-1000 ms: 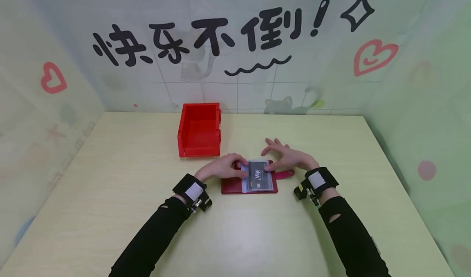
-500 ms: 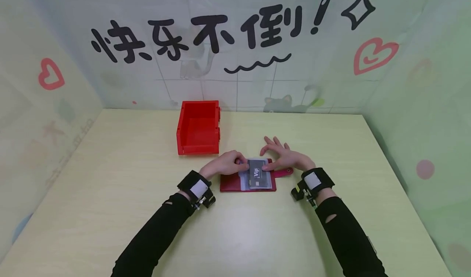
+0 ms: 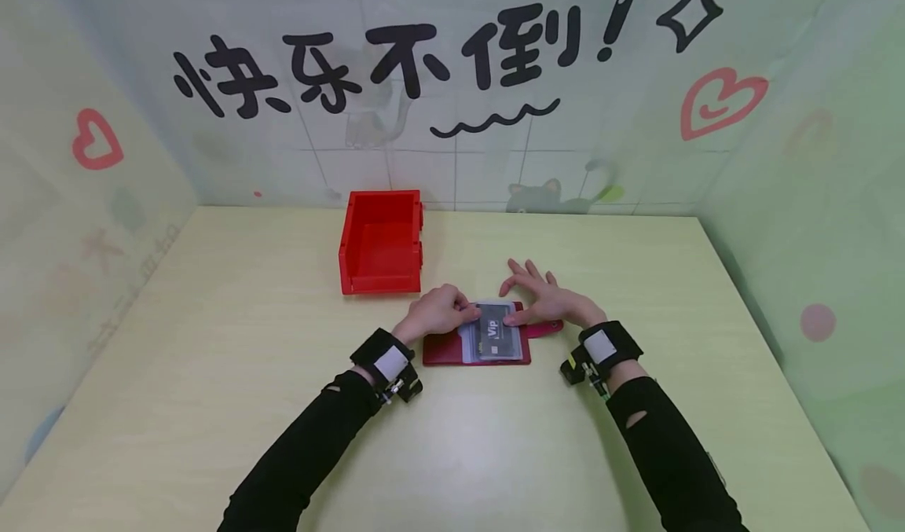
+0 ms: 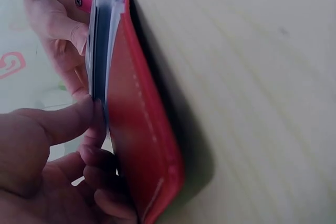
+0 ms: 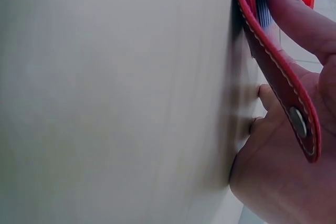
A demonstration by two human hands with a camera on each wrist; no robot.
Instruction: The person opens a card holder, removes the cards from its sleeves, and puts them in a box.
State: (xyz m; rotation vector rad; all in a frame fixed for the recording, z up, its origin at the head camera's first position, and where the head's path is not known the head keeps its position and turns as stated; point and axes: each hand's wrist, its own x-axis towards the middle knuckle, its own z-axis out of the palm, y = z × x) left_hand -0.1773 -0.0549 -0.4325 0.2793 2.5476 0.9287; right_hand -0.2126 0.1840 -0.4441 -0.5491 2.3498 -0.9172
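Looking down from the head camera, I see a red bin [image 3: 382, 243] standing on the pale wooden table [image 3: 212, 343] behind and to the left of my work, well apart from it, with nothing lying between it and my hands; a tiled wall with black painted characters and red hearts closes off the far side. The red card wallet [image 3: 452, 350] lies open and flat on the table in front of me, its clear sleeves facing up with a dark VIP card [image 3: 497, 329] showing in the top one. My left wrist camera gives what the head view cannot: the wallet edge-on [image 4: 142, 145], the stack of clear sleeves [image 4: 102, 40] lifted off the red cover, and my left thumb pressing against the sleeve edge while the other fingers curl beneath. My right wrist camera shows the snap tab [image 5: 294, 114] with its metal stud lying across my palm. My left hand [image 3: 440, 312] pinches the sleeves at the wallet's left edge; my right hand [image 3: 547, 302] rests at the right edge, thumb on the card and fingers spread straight over the table. The hands sit apart, the wallet between them.
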